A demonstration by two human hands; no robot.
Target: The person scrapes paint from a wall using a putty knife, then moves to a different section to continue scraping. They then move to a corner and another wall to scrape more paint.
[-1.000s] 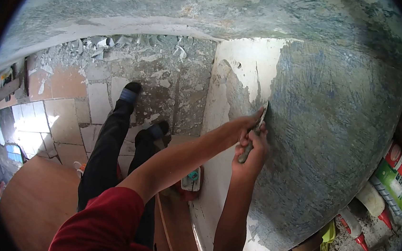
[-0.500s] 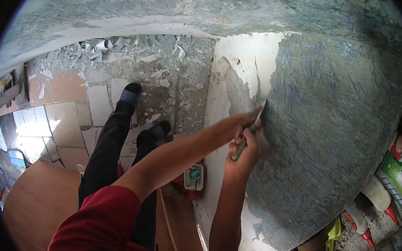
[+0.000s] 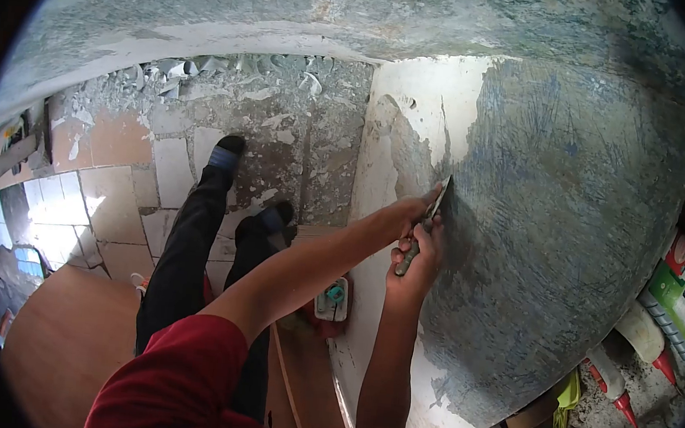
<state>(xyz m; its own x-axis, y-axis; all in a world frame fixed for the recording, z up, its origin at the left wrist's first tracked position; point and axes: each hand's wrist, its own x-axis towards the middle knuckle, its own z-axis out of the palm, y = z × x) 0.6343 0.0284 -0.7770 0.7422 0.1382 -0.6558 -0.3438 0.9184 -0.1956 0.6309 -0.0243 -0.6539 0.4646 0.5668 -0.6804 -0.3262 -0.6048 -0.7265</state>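
My right hand (image 3: 418, 263) is wrapped round the handle of a scraper (image 3: 439, 198), which looks like a putty knife. Its narrow blade points up, with the tip against the wall (image 3: 555, 208), whose grey-blue surface is scratched and patchy. Just above, my left hand (image 3: 417, 212) presses its fingers along the blade from the left side; part of them is hidden behind the tool. Left of the blade, a white patch (image 3: 443, 92) with a ragged edge and a crack shows on the wall.
Peeled flakes (image 3: 180, 69) lie along the floor's back edge. My feet in dark socks (image 3: 227, 155) stand on broken tiles. A small white tray (image 3: 333, 301) sits by the wall base. Bottles (image 3: 681, 301) and red-nozzled tubes (image 3: 617, 385) lie at right. A brown board (image 3: 70, 345) is lower left.
The view has shifted slightly. Both hands stay on the scraper at nearly the same spot on the wall, and no clear change shows in the surface.
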